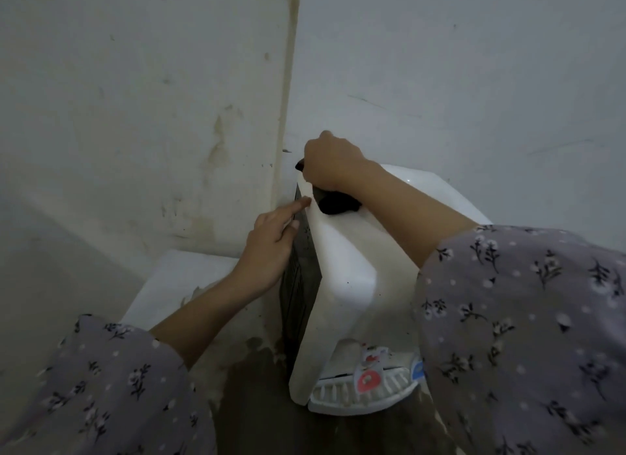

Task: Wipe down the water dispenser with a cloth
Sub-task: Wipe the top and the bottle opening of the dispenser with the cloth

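One cloth [338,205] in right hand [330,165]; left hand [271,248] touches dispenser [345,268].

A brown surface [257,407], blotched with pale stains, carries the white water dispenser [342,285] in the corner of the walls [135,115]. A white slab [176,281] lies just left of it, against the wall.

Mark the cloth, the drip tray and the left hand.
cloth [338,206]: head view, its exposed dark bunch.
drip tray [338,395]: head view, slotted white grille.
left hand [271,249]: head view, back of the hand.
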